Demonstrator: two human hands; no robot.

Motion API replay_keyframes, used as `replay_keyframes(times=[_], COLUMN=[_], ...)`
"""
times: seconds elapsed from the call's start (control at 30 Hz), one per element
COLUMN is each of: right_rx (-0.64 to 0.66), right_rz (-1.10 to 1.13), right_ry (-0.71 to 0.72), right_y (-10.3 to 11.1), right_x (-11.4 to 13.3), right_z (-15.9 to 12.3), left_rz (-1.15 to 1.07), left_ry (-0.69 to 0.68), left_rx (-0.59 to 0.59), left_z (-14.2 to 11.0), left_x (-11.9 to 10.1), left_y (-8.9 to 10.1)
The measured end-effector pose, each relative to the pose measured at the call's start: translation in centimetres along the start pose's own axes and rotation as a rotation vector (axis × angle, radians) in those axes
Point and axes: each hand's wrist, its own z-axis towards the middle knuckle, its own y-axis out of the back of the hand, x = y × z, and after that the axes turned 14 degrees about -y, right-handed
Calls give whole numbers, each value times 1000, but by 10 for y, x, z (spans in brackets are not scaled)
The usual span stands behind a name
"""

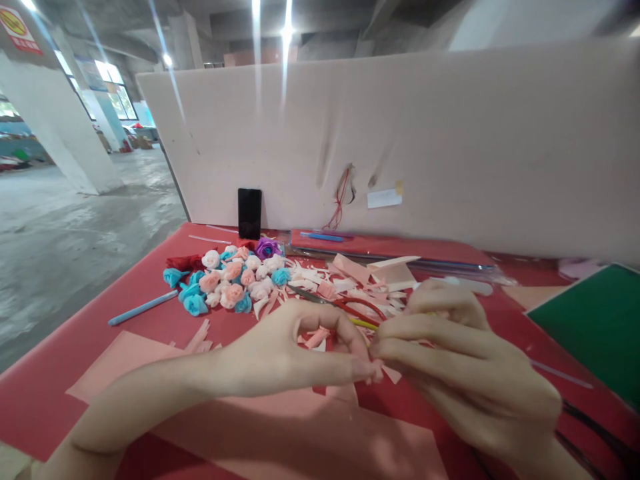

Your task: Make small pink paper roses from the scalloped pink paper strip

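Right hand [467,367]; sign lettering [26,44] blurred.

Table [35,393], red-topped, foreground. Panel [450,147], pale, upright along the table's far edge, dark smudges on its face. Floor [145,183], grey, slightly glossy, at left. Pillar [65,127], whitish, far left; sign [19,30], red and white with yellow disc, near its top. Windows [120,99], dark-framed, daylit, behind. Ceiling [325,43], grey, beamed. Lamp [287,33], lit, throwing long streaks of glare.
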Motion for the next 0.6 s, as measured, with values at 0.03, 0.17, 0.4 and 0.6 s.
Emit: replay_keyframes(times=[0.03, 0.17, 0.4, 0.6], right_rx=[3, 26, 62, 151], right_rz=[4, 28, 74, 163], right_ry=[13, 27, 5, -36], right_y=[0, -1, 1, 6], right_x=[-1, -2, 1, 1], right_z=[0, 2, 4, 10], left_rz=[7, 18, 43, -10], left_ry=[8, 31, -59, -135], left_rx=[4, 18, 64, 98], left_z=[0, 0, -2, -2], left_x=[0, -1, -1, 3], left_y=[0, -2, -1, 2])
